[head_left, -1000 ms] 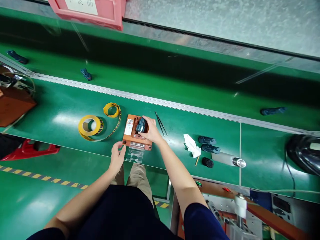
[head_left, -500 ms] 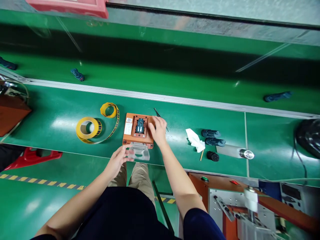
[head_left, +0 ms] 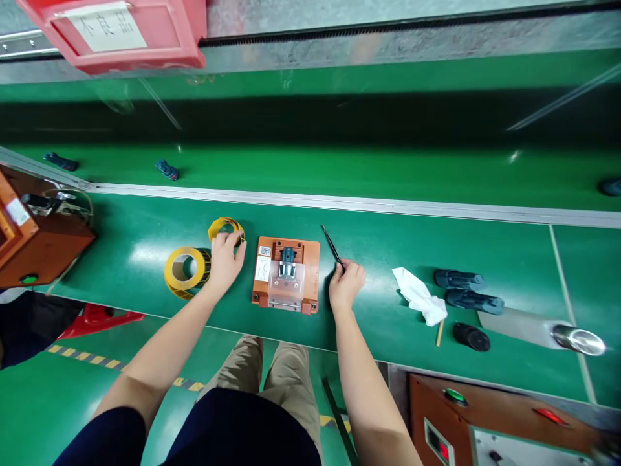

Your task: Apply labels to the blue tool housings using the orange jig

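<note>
Tweezers (head_left: 332,246), just right of the orange fixture (head_left: 286,274) at frame centre, are pinched at their near end by my right hand (head_left: 346,285). My left hand (head_left: 225,253) grips the yellow tape strip (head_left: 225,226) beside its roll (head_left: 185,270).

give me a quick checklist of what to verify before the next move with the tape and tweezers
1. Dark part seated in the orange jig: ok, it sits in the recess.
2. Clear cover over the jig's near half: ok, it lies flat on it.
3. Right hand on the tweezers: ok, fingers are at the near end; whether the grip is firm, cannot tell.
4. Left hand on the yellow tape: ok, fingers rest on the loose strip by the roll.
5. A label peeled free from the strip: cannot tell, the hand hides it.
6. Bench around the jig free of clutter: ok, the white wipe lies well to the right.
</note>
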Demonstrator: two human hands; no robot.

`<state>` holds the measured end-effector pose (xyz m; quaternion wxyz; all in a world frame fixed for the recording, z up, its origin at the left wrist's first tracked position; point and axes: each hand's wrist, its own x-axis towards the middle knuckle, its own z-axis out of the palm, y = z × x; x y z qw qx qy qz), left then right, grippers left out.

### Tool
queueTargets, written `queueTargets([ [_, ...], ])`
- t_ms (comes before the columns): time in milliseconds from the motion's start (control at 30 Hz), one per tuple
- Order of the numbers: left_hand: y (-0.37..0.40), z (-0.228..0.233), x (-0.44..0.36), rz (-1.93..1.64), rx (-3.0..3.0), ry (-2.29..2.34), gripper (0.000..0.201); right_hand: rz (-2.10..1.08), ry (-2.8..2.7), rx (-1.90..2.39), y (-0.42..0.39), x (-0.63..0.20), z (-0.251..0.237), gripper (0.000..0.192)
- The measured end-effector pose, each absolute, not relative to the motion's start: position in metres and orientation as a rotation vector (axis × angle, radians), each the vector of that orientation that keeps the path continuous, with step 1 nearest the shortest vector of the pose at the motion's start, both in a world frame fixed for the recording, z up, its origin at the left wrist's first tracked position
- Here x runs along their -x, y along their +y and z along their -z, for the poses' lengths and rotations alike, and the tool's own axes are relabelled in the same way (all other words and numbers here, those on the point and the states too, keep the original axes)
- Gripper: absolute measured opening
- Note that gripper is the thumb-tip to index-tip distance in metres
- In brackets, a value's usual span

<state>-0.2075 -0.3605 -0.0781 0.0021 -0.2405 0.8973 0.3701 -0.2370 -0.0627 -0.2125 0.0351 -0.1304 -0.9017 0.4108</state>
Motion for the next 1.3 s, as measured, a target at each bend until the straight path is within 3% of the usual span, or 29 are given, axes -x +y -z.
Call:
queueTargets([
  [100,-0.378,0.084,0.239,-0.673,0.663,2.874,0.035,-1.438,-2.653,0.482,-0.058,0.236,0.208,0.029],
  [200,-0.384,0.092,0.255,-0.68,0.682,2.791,0.02,-1.673,-2.498,0.575,-0.055,0.23,0.197,0.041],
  [300,-0.394,0.097,0.253,-0.814,0.735,2.807,0.011,-1.955,-2.382,0.593,-0.057,0.222,0.176,0.048],
  [367,-0.403,0.096,0.243,-0.932,0.752,2.815,0.012,-2.309,-2.212,0.616,-0.061,0.217,0.158,0.045],
  [500,-0.414,0.092,0.219,-1.65,0.726,2.635,0.035,-2.959,-1.58,0.74,-0.079,0.209,0.126,0.03],
  [567,-0.414,0.091,0.209,-1.961,0.732,2.478,0.042,-2.97,-1.588,0.694,-0.093,0.209,0.115,0.025],
  [633,-0.412,0.092,0.201,-2.027,0.794,2.426,0.037,-2.925,-1.71,0.582,-0.11,0.212,0.106,0.023],
  [767,-0.404,0.094,0.186,-1.913,0.895,2.502,0.022,-2.88,-1.925,0.266,-0.152,0.231,0.095,0.023],
  [1033,-0.395,0.098,0.172,-1.798,0.775,2.531,0.027,-2.761,-2.239,-0.196,-0.203,0.271,0.097,0.024],
  [1300,-0.385,0.102,0.169,-1.742,0.727,2.618,0.028,-2.837,-2.254,-0.288,-0.205,0.274,0.103,0.026],
])
